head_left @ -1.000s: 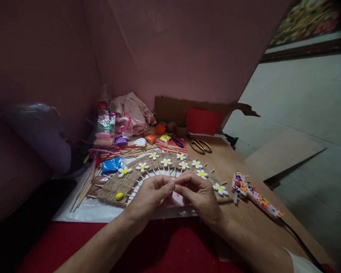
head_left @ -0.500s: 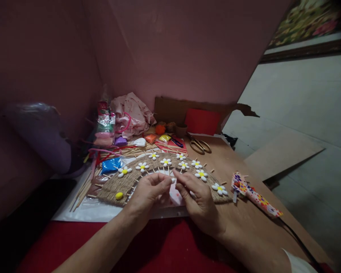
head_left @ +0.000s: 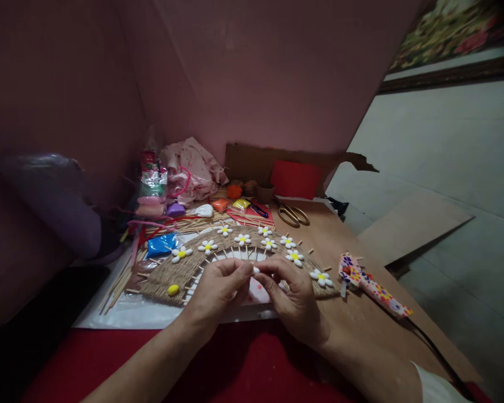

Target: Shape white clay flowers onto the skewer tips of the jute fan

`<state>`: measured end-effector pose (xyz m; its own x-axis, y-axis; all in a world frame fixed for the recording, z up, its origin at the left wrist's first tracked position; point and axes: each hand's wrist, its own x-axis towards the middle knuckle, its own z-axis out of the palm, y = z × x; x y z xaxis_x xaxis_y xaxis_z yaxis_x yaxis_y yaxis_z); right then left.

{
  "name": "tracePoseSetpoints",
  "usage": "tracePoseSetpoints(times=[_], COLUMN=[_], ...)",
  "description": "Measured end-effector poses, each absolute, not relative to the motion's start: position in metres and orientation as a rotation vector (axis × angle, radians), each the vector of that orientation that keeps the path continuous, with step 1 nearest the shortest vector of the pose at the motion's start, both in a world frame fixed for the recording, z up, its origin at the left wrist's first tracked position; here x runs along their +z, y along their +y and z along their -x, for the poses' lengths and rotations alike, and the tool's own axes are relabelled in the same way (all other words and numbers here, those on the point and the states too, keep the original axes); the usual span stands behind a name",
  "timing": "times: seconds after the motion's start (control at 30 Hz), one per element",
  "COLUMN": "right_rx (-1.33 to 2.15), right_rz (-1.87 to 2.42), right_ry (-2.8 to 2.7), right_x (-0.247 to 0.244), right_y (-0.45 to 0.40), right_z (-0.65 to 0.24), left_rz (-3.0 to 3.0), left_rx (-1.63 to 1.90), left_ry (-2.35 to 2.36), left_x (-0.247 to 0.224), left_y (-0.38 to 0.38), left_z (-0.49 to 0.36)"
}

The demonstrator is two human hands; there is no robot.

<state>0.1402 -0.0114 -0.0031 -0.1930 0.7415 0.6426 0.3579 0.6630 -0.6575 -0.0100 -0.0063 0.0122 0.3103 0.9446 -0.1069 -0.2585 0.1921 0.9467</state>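
No readable writing. Packet with red label [head_left: 150, 160] at back left, print too small to read. No brand legible elsewhere.

Woven arch [head_left: 163, 280]: 1, flat on the white sheet [head_left: 84, 319], long axis left-right across the counter [head_left: 327, 224], crown pointing away from the person, open side toward them. Sticks poke out along both edges.

White flowers [head_left: 294, 257] on it: 9, yellow centers, spread around the band. Yellow dot [head_left: 173, 290]: 1, separate, near the arch's left end, no petals around it.

Small white piece [head_left: 256, 270]: 1, at the fingertips of both hands, above the arch opening. Left hand [head_left: 224, 282]: fingers closed in a pinch, thumb against index, at the piece's left side. Right hand [head_left: 292, 291]: thumb and index pinching it from the right. Exact orientation of the piece: can't tell, mostly covered.

Around: scissors [head_left: 293, 216], 1 pair, beyond the arch, handles toward the person. Flower-patterned glue gun [head_left: 373, 288], 1, right of the arch, long part running to lower right, cable off its end. Blue packet [head_left: 162, 244], 1, behind the arch's left side. Red card [head_left: 296, 179], 1, standing at the back.
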Motion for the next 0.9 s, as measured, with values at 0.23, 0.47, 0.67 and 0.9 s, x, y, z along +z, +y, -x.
tracePoseSetpoints(times=[0.23, 0.47, 0.67, 0.9], right_rx=[0.438, 0.464, 0.499, 0.483], right_rz=[0.873, 0.872, 0.875, 0.874], right_ry=[-1.799, -1.754, -1.754, -1.759], right_x=[-0.0038, -0.0031, -0.003, -0.0032], right_y=[-0.0116, -0.0117, -0.0125, -0.0121], right_z=[-0.1414, -0.1405, -0.1401, -0.1407], left_rz=[-1.041, -0.993, -0.926, -0.922], left_rx=[1.008, 1.021, 1.014, 1.033], left_ry=[0.893, 0.855, 0.793, 0.822], left_x=[0.0118, 0.0126, 0.0132, 0.0137], left_y=[-0.0059, -0.0075, -0.0063, -0.0075], left_z=[0.0113, 0.011, 0.0121, 0.0115])
